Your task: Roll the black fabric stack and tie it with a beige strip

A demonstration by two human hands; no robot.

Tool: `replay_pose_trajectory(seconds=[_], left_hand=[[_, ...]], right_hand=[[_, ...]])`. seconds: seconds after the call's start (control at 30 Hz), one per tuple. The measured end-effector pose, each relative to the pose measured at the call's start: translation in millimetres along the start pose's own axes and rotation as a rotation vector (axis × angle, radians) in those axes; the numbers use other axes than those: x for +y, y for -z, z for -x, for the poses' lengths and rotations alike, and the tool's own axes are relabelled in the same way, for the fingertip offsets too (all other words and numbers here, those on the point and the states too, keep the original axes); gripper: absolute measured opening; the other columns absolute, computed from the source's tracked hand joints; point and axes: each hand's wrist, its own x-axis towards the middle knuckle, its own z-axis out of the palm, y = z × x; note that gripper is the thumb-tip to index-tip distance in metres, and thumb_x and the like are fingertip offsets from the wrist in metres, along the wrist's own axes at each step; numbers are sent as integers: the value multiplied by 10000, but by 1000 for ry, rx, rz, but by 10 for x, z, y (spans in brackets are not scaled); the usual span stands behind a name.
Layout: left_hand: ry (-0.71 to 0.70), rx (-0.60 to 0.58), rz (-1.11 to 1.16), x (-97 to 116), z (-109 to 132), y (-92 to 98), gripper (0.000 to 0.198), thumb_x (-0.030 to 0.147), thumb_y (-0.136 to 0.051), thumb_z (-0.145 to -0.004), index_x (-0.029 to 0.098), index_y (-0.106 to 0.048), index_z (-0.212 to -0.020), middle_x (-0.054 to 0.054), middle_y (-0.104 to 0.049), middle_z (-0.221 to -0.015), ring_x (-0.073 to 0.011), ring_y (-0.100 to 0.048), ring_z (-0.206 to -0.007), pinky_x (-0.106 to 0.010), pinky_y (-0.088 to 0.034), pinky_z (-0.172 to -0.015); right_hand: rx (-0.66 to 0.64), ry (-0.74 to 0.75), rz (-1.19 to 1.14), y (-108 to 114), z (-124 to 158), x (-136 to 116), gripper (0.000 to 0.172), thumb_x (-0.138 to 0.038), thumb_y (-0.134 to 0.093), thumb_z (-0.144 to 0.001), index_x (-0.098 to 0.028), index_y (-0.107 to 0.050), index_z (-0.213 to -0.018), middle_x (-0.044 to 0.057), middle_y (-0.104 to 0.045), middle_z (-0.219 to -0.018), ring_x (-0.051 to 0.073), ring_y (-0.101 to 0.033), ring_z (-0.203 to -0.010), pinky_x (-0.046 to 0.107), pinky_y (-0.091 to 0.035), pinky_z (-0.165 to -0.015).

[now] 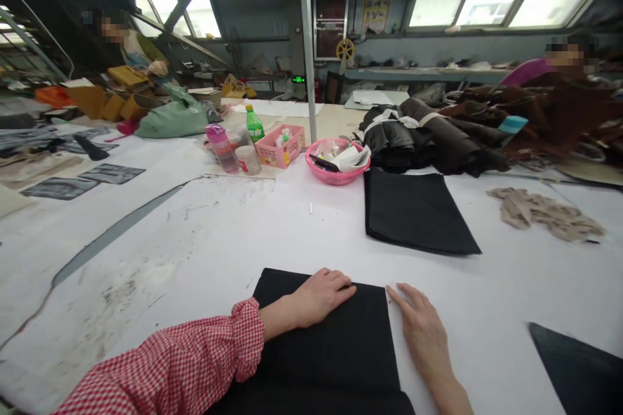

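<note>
A black fabric piece (341, 350) lies on the white-covered table in front of me, its lower end running out of view. My left hand (324, 297), in a red-and-white checked sleeve, rests flat on it near the far edge, fingers stretched out. Beside the far right corner, my right hand (422, 324) lies on the white surface with its fingers extended and the fingertips at the fabric's edge. Nothing shows in either hand. Farther off, a stack of black fabric pieces (418, 211) lies to the right of centre.
A pink basket (335, 176) of small items stands beyond, near a pink box (281, 146), a green bottle (254, 123) and a purple-lidded bottle (222, 149). A beige cloth (542, 213) and a dark piece (579, 369) lie right. Two people are at the back.
</note>
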Motion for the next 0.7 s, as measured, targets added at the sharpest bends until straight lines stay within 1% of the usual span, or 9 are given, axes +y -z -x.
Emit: replay_pose_trajectory(seconds=[0.17,0.3,0.4,0.47,0.57,0.63,0.7], left_hand=[[104,19,55,-83,478,15,370,165,-482,-952,221,-494,-1318,-91,-551,-1281,-206,-462,-1249,-378,-395,-1027],[215,73,96,-133,922,30,410,83,-446,-916,229,-531,-1289,-87,-547,-1274,-216,-479,-1229,-401,-411,-1036],[301,140,157,-155,1192,36,404,105,-450,-912,251,-547,-1276,-81,-532,-1294,-230,-486,-1213,-421,-413,-1045],[330,176,206,-145,1318,68,383,146,-473,-918,260,-554,-1274,-82,-530,-1295,-236,-488,-1207,-421,-411,-1049],[340,191,315,-53,1481,180,340,206,-492,-934,268,-562,-1261,-75,-555,-1240,-221,-514,-1157,-388,-424,-1030],[339,154,426,70,1619,272,324,268,-517,-940,296,-558,-1261,-58,-574,-1193,-201,-543,-1096,-351,-448,-994],[330,102,541,237,1792,358,388,364,-581,-916,353,-524,-1300,-39,-575,-1209,-198,-555,-1079,-335,-465,-976]], right_hand=[[59,-48,-8,50,79,-41,379,-147,-385,-926,-270,-609,-1207,66,-611,-1173,240,-576,-1063,404,-542,-833],[124,-68,-8,108,153,-83,345,-191,-370,-945,-258,-634,-1158,59,-630,-1118,222,-609,-1015,365,-566,-787],[173,-77,-2,141,181,-121,336,-231,-361,-964,-261,-662,-1112,51,-652,-1071,208,-650,-943,330,-587,-715],[195,-92,-8,174,183,-152,328,-262,-368,-974,-254,-675,-1091,51,-664,-1053,213,-667,-921,333,-597,-702],[192,-98,-43,275,211,-214,307,-304,-396,-982,-239,-673,-1098,47,-682,-1033,208,-687,-904,314,-607,-705],[134,-74,-136,362,295,-271,285,-320,-431,-981,-248,-660,-1133,33,-689,-1047,186,-694,-907,270,-602,-736],[77,-16,-249,425,454,-359,270,-366,-507,-955,-273,-659,-1158,27,-693,-1060,188,-695,-918,246,-594,-761]])
